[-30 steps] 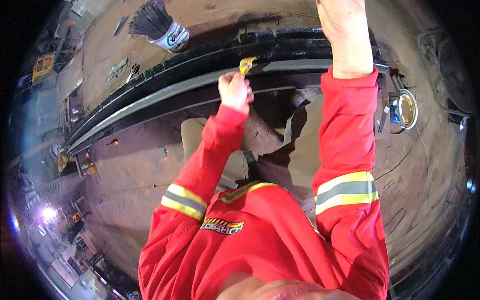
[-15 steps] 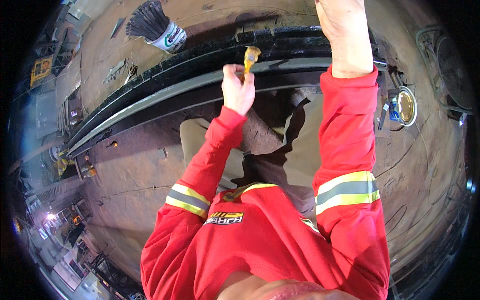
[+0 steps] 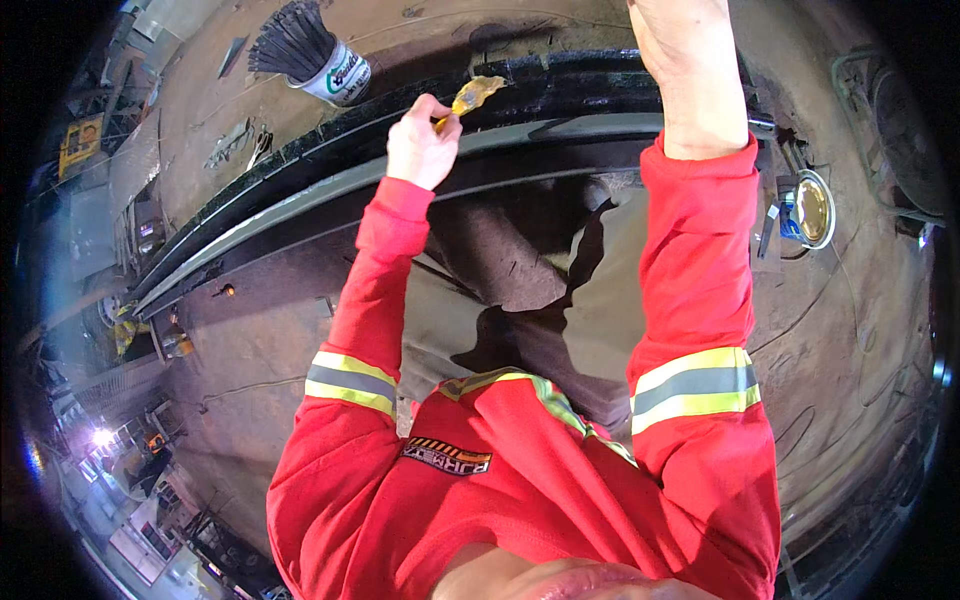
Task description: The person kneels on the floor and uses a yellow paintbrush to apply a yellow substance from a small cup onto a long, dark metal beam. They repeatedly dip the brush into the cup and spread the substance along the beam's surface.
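The left hand (image 3: 420, 148) has its fingers curled tight around a small brush (image 3: 470, 97) touching the black steel beam (image 3: 560, 90), while the right hand (image 3: 685, 60) rests on the beam, its fingers cut off from view.

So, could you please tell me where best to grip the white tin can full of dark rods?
Probably take the white tin can around its bare round side wall, coming in level from the side. The dark rods fan out of its mouth, blocking any grip from that end, and the wall toward the long black metal beam looks free.
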### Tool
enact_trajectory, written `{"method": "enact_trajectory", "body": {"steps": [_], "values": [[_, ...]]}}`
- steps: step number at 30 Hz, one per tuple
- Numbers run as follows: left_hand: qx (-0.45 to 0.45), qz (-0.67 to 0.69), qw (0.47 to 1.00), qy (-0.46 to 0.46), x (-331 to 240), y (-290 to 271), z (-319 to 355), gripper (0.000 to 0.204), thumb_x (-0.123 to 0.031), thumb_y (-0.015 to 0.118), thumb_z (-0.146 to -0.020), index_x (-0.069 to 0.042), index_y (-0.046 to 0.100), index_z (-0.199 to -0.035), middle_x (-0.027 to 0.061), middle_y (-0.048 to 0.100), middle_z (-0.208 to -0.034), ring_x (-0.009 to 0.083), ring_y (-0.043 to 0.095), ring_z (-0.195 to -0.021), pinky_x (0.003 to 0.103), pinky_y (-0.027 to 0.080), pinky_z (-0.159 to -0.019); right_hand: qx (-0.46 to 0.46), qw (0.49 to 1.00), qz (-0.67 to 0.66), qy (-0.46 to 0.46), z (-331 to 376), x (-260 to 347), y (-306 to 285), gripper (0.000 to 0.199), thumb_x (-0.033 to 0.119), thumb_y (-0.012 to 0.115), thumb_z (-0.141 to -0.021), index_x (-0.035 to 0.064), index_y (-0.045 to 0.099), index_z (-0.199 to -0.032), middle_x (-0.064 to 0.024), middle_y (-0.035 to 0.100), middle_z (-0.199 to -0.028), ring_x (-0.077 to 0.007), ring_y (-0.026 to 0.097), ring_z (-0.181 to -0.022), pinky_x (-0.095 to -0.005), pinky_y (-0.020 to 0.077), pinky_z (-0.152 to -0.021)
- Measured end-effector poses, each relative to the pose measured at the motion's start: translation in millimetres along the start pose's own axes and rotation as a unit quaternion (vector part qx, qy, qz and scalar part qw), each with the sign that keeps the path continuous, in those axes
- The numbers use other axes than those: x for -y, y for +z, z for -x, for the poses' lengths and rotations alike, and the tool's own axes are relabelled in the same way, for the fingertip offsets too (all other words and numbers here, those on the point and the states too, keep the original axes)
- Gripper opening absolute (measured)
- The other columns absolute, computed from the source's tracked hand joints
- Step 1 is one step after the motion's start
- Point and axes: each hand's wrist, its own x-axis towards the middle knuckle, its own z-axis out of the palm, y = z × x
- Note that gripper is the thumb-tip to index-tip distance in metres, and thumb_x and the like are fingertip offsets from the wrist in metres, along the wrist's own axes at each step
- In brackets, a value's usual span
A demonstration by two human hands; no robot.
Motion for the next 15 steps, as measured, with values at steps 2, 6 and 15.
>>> {"method": "enact_trajectory", "body": {"steps": [2,6,15], "values": [[0.057,-0.067,0.996,-0.014,-15,-21,-3,0.012,-0.016,0.066,-0.078,-0.006,0.062,-0.083,0.0186,0.068,-0.079,0.0377,0.067,-0.077,0.044,0.054,-0.068,-0.014,1.0,0.008,0.003,4,-5,-2,0.059,0.013,0.087,-0.069,-0.0093,0.059,-0.117,-0.0111,0.067,-0.104,-0.0154,0.064,-0.091,-0.0263,0.0485,-0.085],[0.032,0.001,0.999,-0.012,-23,-37,-20,0.012,-0.016,0.068,-0.077,-0.006,0.063,-0.079,0.018,0.066,-0.076,0.0368,0.067,-0.072,0.042,0.054,-0.065,-0.015,0.999,0.029,-0.009,0,-3,-7,0.06,0.014,0.087,-0.069,-0.0093,0.059,-0.117,-0.0112,0.067,-0.105,-0.0155,0.063,-0.092,-0.0264,0.0484,-0.085],[0.042,-0.091,0.99,0.098,-29,-46,-10,0.009,-0.015,0.066,-0.077,-0.01,0.058,-0.078,0.016,0.064,-0.067,0.0386,0.065,-0.064,0.046,0.052,-0.057,-0.006,1.0,0.026,-0.012,2,-2,-6,0.061,0.015,0.088,-0.068,-0.0093,0.06,-0.116,-0.0124,0.067,-0.104,-0.0164,0.063,-0.093,-0.0274,0.048,-0.087]]}}
